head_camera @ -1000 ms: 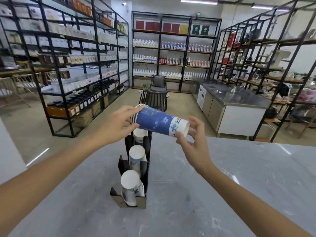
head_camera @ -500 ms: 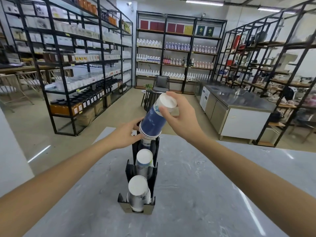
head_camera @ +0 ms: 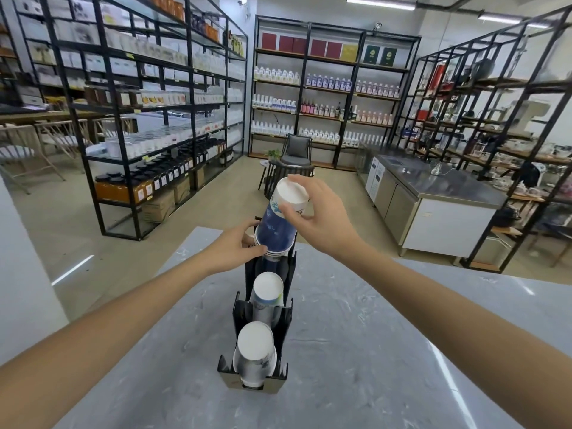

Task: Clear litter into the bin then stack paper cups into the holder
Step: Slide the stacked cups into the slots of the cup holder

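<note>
A stack of blue paper cups [head_camera: 277, 226] stands upside down, white base up, over the far slot of the black cup holder [head_camera: 280, 323]. My right hand [head_camera: 318, 216] grips the stack near its white base. My left hand [head_camera: 235, 247] holds the rims at the stack's lower end, right at the holder's far slot. A white cup stack [head_camera: 268, 289] fills the middle slot and another white cup stack [head_camera: 255, 351] fills the near slot.
The holder stands on a grey marble counter [head_camera: 371, 351] whose far edge lies just behind it. Black metal shelving [head_camera: 139, 103] with bottles and jars lines the room. A steel counter [head_camera: 439, 193] is at the right, a chair [head_camera: 295, 151] beyond.
The blue cup stack turned from lying sideways to upside down and came down over the holder's far slot. My right hand moved to its base; my left hand followed the rims down.
</note>
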`<state>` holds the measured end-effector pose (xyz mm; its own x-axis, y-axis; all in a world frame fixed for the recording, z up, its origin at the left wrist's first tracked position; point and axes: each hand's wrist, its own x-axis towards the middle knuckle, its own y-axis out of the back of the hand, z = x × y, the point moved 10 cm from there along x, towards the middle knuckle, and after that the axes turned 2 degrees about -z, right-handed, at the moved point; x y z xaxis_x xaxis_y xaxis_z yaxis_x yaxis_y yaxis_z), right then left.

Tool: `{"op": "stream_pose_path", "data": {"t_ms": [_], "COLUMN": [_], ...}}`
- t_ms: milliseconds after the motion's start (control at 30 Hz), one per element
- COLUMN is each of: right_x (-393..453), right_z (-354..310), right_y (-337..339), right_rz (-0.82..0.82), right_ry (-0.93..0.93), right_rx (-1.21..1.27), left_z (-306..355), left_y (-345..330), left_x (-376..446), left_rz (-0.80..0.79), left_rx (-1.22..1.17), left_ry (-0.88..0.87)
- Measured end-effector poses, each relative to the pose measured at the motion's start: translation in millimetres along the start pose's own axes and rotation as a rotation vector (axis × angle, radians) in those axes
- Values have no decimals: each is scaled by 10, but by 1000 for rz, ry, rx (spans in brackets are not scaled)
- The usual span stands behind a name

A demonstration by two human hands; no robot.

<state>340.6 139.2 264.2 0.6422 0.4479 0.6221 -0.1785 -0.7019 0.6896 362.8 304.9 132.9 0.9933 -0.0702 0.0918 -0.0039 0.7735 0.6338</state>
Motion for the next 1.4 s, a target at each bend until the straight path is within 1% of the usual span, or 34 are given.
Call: {"op": "stream_pose_path", "data": {"t_ms": [133, 267, 400, 567, 800, 1000, 1133, 1300, 1400], "right_x": [-5, 19, -30, -142, -222, -223, -219, -225, -195], "right_z": [29, 141, 261, 356, 516, 591, 590, 509, 445], "right_y": [-91, -208, -412, -683, -909, -977, -982, -895, -756], "right_rz": [-31, -56, -108, -171, -188, -197, -232, -280, -275], "right_ry": [15, -17, -51, -45, -91, -135, -144, -133, -96], "right_rx": [-10, -30, -41, -32, -14, -5, -29, -104, -157], "left_z": [-136, -227, -226, -71, -65, -106, -101, -8, 128], "left_y": [-82, -147, -184, -84, -25, -80, -78, -10, 84], "left_x": [63, 117, 119, 65, 18, 78, 77, 10, -50], "left_rz": [-31, -61, -88, -28, 43, 60, 58, 27, 30], "left_rx": [-15, -33, -94, -138, -160, -72, 4, 231, 359], "left_ry": [40, 63, 25, -82, -130, -159, -159, -185, -269]}}
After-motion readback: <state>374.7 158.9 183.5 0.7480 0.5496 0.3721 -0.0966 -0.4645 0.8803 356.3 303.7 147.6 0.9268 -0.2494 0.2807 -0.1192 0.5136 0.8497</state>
